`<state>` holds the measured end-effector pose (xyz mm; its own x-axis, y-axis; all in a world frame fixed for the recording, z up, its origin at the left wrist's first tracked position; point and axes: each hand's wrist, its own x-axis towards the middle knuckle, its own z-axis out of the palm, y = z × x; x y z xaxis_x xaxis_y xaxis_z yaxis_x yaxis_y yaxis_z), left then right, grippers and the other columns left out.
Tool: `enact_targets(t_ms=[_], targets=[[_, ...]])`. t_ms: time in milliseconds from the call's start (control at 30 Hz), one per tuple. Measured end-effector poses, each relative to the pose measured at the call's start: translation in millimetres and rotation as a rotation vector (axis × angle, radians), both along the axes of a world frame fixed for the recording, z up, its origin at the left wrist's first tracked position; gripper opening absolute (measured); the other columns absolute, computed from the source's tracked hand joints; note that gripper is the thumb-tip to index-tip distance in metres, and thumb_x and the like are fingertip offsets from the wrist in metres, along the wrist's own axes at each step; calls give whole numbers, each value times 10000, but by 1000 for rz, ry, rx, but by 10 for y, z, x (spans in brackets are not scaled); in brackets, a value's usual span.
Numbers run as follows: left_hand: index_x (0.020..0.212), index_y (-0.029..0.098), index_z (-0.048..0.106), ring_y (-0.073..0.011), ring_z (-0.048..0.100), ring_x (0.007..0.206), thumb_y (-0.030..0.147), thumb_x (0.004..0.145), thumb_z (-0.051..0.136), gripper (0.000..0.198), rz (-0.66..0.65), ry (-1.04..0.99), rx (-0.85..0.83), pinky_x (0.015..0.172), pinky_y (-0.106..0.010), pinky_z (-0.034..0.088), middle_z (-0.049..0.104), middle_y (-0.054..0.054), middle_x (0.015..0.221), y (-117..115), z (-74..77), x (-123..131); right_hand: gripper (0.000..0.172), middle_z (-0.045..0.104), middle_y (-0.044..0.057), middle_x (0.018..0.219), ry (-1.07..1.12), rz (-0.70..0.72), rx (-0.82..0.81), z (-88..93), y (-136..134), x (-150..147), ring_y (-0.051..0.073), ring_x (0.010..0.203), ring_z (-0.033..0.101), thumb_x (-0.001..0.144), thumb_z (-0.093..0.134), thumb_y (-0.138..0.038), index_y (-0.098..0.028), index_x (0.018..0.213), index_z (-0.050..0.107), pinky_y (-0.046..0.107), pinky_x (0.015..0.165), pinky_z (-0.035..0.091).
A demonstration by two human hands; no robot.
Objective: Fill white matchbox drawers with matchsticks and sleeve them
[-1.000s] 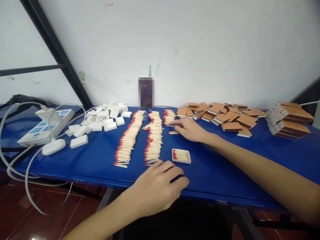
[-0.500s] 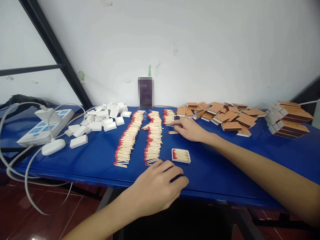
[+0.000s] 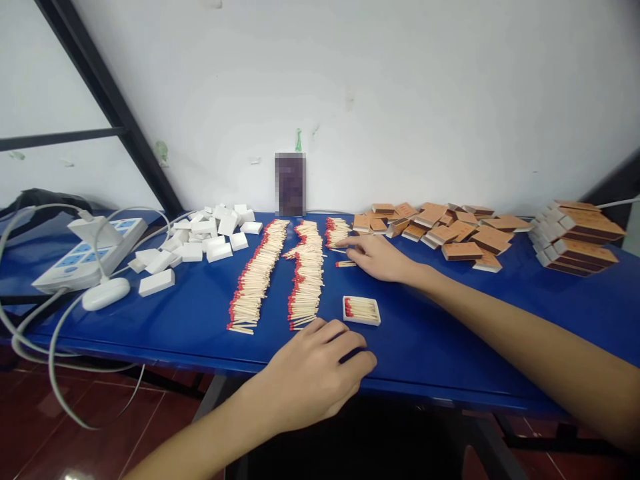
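My right hand (image 3: 379, 257) reaches across the blue table (image 3: 200, 327) with fingers stretched out flat, fingertips on the short right row of red-tipped matches (image 3: 337, 233). A few loose matches (image 3: 346, 264) lie just under it. My left hand (image 3: 315, 373) rests at the table's near edge, fingers loosely curled on the surface with nothing in them. Just beyond it sits a small open white tray filled with matches (image 3: 361, 310). Two long rows of matches (image 3: 255, 277) (image 3: 306, 275) run away from me left of the tray.
Empty white inner trays (image 3: 200, 243) are heaped at the back left. Orange matchbox sleeves (image 3: 440, 230) are scattered at the back right, with stacked finished boxes (image 3: 575, 240) at the far right. A white power strip (image 3: 85, 253) with cables lies at the left edge.
Almost nothing: my right hand's fingertips crept slightly toward the short row of matches. My left hand stayed put.
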<state>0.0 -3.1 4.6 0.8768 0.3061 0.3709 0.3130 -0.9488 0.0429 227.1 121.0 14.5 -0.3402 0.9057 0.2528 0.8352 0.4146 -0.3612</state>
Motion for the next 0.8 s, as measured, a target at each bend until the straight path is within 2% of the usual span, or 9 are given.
enact_targets(t_ms=[167,300,800], targets=[[1106,158,596,-207,551,969,151,959,499,176,-1,0,-3,836,-353,473,624,-43,1099,-4,-6,-6,439,707,64,801,-7,-9,-13,8,5,-10,172,679,572,904,441,-194,-125,1276,663,278,706,402],[1101,157,595,-210,552,974,155,959,501,171,1,2,1,844,-357,474,625,-46,1094,0,-9,-9,400,706,60,811,8,14,18,-14,2,-4,170,679,570,907,437,-204,-135,1196,705,275,695,393],[1105,160,597,-206,559,962,152,965,486,179,2,-3,-4,839,-354,479,629,-50,1087,1,-2,-5,347,590,-8,564,54,-21,36,-61,-32,12,144,557,498,893,450,-198,-154,1085,736,264,628,350]])
